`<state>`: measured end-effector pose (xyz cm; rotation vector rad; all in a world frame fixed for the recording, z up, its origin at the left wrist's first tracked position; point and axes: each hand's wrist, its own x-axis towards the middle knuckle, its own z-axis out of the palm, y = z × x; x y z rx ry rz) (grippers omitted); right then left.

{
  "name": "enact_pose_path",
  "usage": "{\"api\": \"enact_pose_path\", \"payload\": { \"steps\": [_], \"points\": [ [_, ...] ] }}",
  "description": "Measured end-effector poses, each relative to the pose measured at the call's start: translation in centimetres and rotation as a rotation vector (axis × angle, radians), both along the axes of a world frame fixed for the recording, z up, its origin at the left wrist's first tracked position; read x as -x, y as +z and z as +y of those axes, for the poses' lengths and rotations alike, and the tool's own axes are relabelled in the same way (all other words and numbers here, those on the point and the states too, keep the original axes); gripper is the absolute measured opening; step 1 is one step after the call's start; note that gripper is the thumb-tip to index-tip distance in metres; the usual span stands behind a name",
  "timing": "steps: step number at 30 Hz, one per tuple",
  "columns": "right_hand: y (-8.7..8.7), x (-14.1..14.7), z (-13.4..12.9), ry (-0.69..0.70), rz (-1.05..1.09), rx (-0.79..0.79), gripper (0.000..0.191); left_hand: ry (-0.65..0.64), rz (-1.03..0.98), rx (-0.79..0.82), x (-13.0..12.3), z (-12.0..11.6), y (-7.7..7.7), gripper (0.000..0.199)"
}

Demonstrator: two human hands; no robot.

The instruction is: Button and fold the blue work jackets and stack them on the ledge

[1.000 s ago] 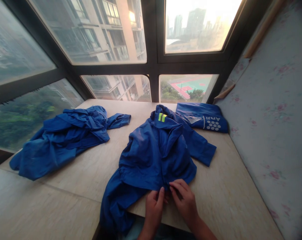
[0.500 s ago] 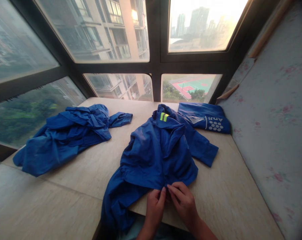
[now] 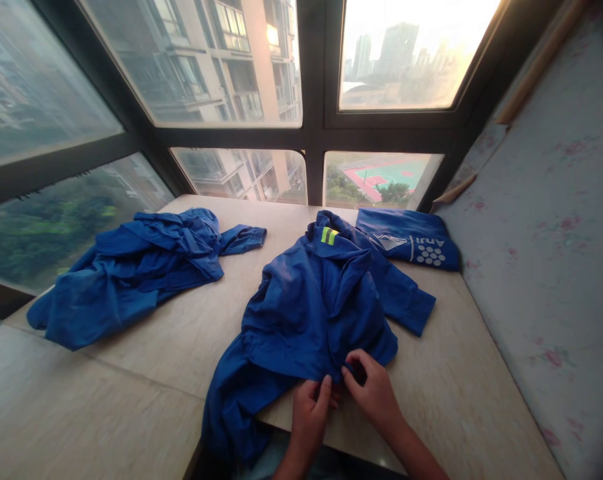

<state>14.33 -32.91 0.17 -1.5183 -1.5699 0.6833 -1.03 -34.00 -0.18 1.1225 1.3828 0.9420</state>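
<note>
A blue jacket (image 3: 301, 313) with a yellow-green reflective patch near its collar lies spread and wrinkled before me, collar away from me. One sleeve hangs over the table's near edge; the other stretches out to the right. My left hand (image 3: 312, 400) pinches the jacket's bottom hem at the middle, thumb on top and fingers partly underneath. Just right of it, my right hand (image 3: 368, 383) grips the hem's front edge between thumb and fingertips. The exact bit of cloth or fastener under the fingertips is hidden.
Another crumpled blue garment (image 3: 136, 273) lies at the left on the pale table (image 3: 146, 413). A folded blue garment (image 3: 406, 237) with white printing rests at the back right. Dark-framed windows (image 3: 311, 137) stand behind, and a flowered wall (image 3: 541, 280) borders the right.
My right hand has moved slightly up and right, away from the left, lifting the edge a little. The left hand stays at the hem. The view has shifted slightly.
</note>
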Motion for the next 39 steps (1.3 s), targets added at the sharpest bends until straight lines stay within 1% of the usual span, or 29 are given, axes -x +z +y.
{"api": "enact_pose_path", "payload": {
  "steps": [2,4,5,6,8,10,12,16,18,21,26,29,34,37,39],
  "points": [
    [-0.3,-0.4,0.2,-0.106,-0.086,-0.078,0.003,-0.003,0.004,0.008,-0.1,0.0,0.0,0.051],
    [-0.5,-0.7,0.4,-0.247,-0.194,-0.225,0.007,-0.008,0.019,0.008,-0.1,-0.1,-0.1,0.052],
    [-0.6,-0.7,0.5,-0.294,-0.242,-0.296,0.008,-0.013,0.03,0.002,-0.1,-0.1,-0.2,0.052],
    [-0.6,-0.5,0.6,-0.304,-0.278,-0.348,0.009,-0.021,0.045,-0.009,-0.1,-0.1,-0.3,0.052],
    [-0.5,0.3,0.5,-0.221,-0.295,-0.379,0.01,-0.031,0.097,-0.053,0.0,-0.1,-0.6,0.052],
    [-0.3,1.3,0.1,-0.089,-0.234,-0.334,0.011,-0.023,0.161,-0.107,0.1,-0.1,-0.7,0.053],
    [-0.1,1.9,-0.3,0.009,-0.132,-0.268,0.012,-0.019,0.192,-0.142,0.2,0.0,-0.6,0.052],
    [0.0,1.4,-1.2,0.107,-0.007,-0.2,0.027,-0.047,0.16,-0.15,0.1,0.0,-0.2,0.048],
    [-0.1,0.8,-1.5,0.114,0.015,-0.208,0.028,-0.045,0.151,-0.141,0.1,0.0,-0.3,0.048],
    [-0.7,0.4,-1.8,0.061,0.011,-0.252,0.022,-0.04,0.145,-0.116,0.2,-0.1,-0.6,0.049],
    [-1.4,1.1,-1.9,-0.026,-0.053,-0.331,0.023,-0.056,0.122,-0.099,0.2,-0.1,-0.5,0.053],
    [-1.1,1.6,-2.0,-0.022,-0.047,-0.319,0.025,-0.052,0.12,-0.089,0.3,-0.1,-0.5,0.055],
    [-0.3,1.5,-2.2,0.05,0.003,-0.255,0.028,-0.018,0.117,-0.063,0.4,-0.2,-0.6,0.058],
    [-0.1,1.4,-2.3,0.047,0.053,-0.225,0.027,-0.035,0.053,-0.015,0.4,-0.1,-0.3,0.058],
    [-0.1,1.5,-2.3,0.041,0.091,-0.21,0.026,-0.045,-0.02,0.053,0.4,0.1,0.1,0.059]
  ]
}}
